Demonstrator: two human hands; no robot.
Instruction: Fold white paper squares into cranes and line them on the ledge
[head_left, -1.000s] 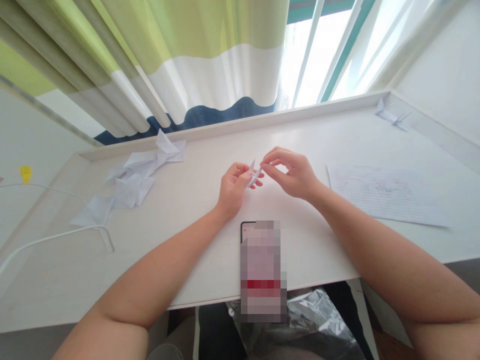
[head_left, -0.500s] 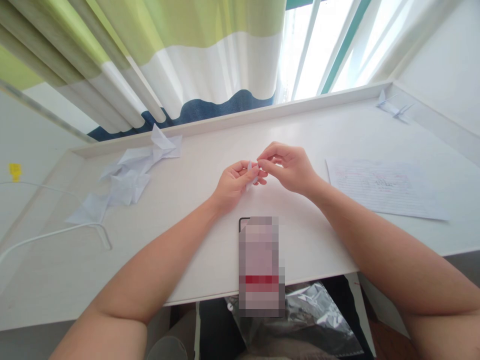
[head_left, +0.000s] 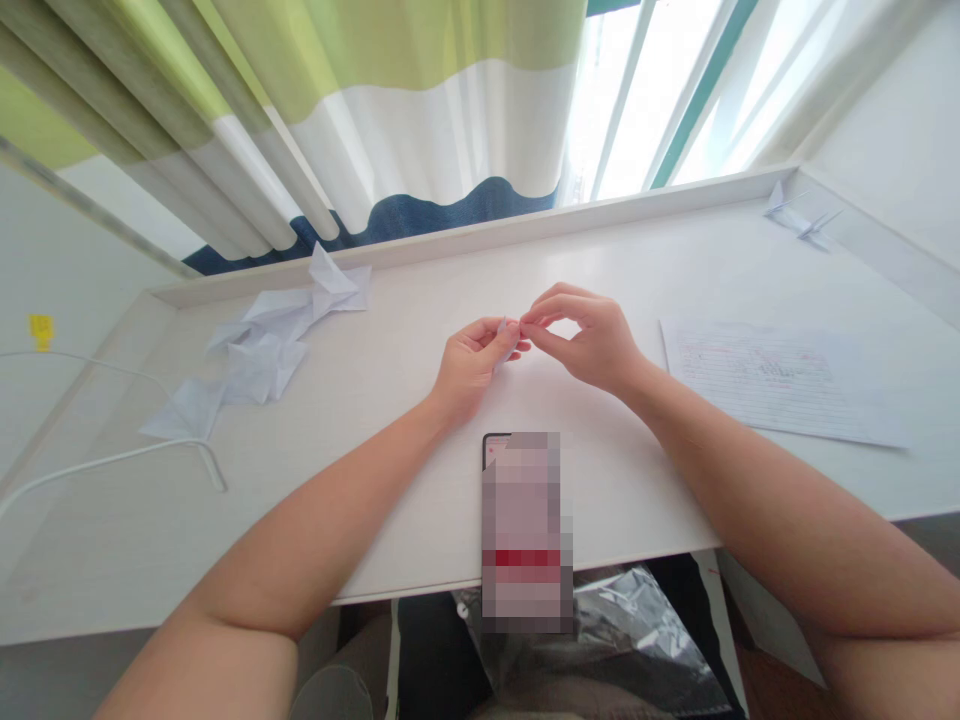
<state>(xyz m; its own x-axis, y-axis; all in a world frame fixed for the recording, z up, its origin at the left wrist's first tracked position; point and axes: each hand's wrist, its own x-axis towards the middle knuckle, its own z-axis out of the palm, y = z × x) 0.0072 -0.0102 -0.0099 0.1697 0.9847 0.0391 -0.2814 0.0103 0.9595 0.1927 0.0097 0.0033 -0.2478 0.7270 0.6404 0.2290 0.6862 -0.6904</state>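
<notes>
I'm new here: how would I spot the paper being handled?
On the white desk, look beyond the phone to the left hand. Between its thumb and fingers, beside the right hand, is a small pointed white paper. Unlike the folded papers lying at the desk's left, it is gripped and mostly hidden.

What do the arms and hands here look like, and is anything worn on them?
They're a person's two bare arms, with no sleeves showing as far as the picture reaches. The left hand and right hand are ungloved; I see no watch or bracelet.
</notes>
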